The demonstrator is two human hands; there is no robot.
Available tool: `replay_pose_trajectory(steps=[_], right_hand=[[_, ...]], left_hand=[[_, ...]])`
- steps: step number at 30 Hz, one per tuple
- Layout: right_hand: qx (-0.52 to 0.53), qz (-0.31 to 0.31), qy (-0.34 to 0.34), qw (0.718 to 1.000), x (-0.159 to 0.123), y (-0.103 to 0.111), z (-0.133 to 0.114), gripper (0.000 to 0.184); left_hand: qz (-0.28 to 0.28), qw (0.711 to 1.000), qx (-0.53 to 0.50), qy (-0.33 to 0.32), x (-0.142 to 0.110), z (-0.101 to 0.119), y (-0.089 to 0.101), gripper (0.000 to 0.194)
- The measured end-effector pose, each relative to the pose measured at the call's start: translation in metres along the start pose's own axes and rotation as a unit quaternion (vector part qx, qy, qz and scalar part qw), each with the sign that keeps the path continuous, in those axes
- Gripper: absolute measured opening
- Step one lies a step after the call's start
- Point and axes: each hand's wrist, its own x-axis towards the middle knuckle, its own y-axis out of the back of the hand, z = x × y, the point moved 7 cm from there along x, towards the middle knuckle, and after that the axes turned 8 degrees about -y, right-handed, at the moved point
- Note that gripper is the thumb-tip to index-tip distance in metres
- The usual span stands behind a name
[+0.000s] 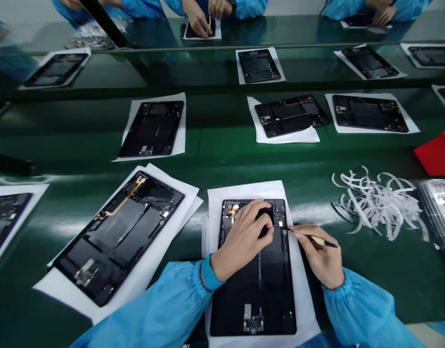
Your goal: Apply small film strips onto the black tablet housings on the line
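Note:
An opened tablet (276, 285) lies on white sheets (305, 309) in front of me, its inner parts facing up. My left hand (244, 237), with a blue wristband, rests across its upper half. The fingers are bent and apart, with nothing visible in them; they hide part of the inside. Slim black tweezers (329, 243) with a cream-coloured patch are pinched in my right hand (322, 256). Their fine tip meets the tablet's upper right edge, beside a small round silver spot. My fingers cover the middle of the tweezers.
Left of me, another opened tablet (117, 232) lies slanted on paper. A heap of white strips (381, 203) sits at right, near a red bin (437, 153) and clear plastic trays (441, 208). Several more tablets lie on the green bench (215, 145) beyond; people in blue sleeves work opposite.

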Motion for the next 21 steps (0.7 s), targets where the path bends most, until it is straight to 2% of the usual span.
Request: replay_pose_trajectory(steps=[7,11,14,17,19,21], right_hand=[[-0.007,0.030,0.008,0.999,-0.004,0.002,0.001,0.014],[0.012,0.064,0.010,0.998,-0.001,0.011,-0.003,0.011],[0.018,0.069,0.001,0.997,0.008,0.014,-0.016,0.028],[-0.089,-0.022,0.009,0.996,0.017,-0.012,-0.037,0.025],[-0.206,-0.106,0.027,0.972,0.018,-0.040,-0.046,0.022],[-0.312,-0.158,0.041,0.936,0.018,-0.064,-0.046,0.019]], left_hand=[[0.000,1.000,-0.005,0.010,0.001,0.000,0.001,0.008],[0.004,1.000,-0.022,0.021,0.005,-0.003,0.001,0.012],[0.012,0.997,-0.067,0.021,0.004,-0.002,0.007,0.013],[0.054,0.989,-0.132,0.048,-0.013,0.000,0.026,0.017],[0.088,0.976,-0.171,0.099,-0.035,0.000,0.039,0.013],[0.089,0.958,-0.218,0.162,-0.062,0.000,0.043,0.008]])
